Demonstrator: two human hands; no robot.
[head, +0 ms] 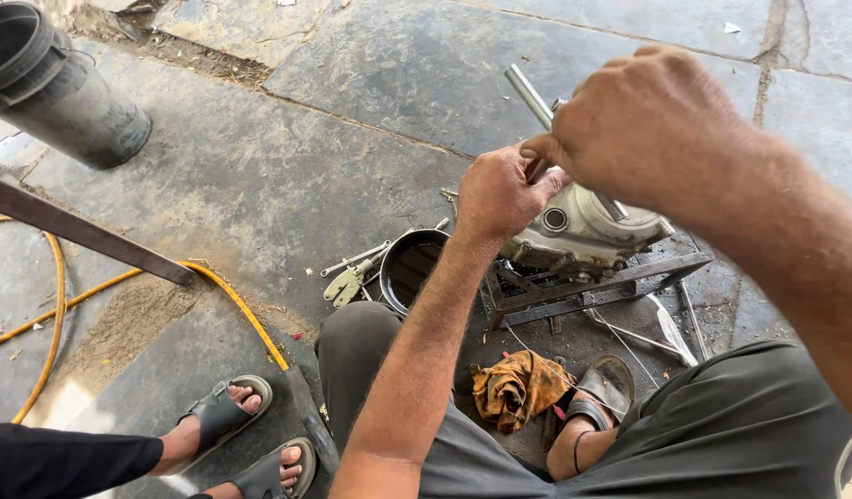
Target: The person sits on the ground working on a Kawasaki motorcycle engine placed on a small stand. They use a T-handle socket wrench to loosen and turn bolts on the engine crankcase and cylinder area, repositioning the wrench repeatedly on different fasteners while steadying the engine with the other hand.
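Observation:
My left hand (501, 192) is closed around the lower part of a long metal rod tool (527, 92) that points up and away. Higher on the same rod, my right hand (649, 120) grips it in a fist. Under both hands a grey metal engine casing (587, 233) rests on a low angle-iron stand (583, 286). The rod's lower end is hidden by my hands and the casing.
A black bowl (409, 268) and pliers (347, 282) lie left of the stand, an orange rag (516, 388) by my sandalled foot (599, 393). Another person's sandalled feet (250, 439) are at bottom left. A yellow hose (232, 300), dark metal bar (84, 231) and black bucket (61, 88) lie left.

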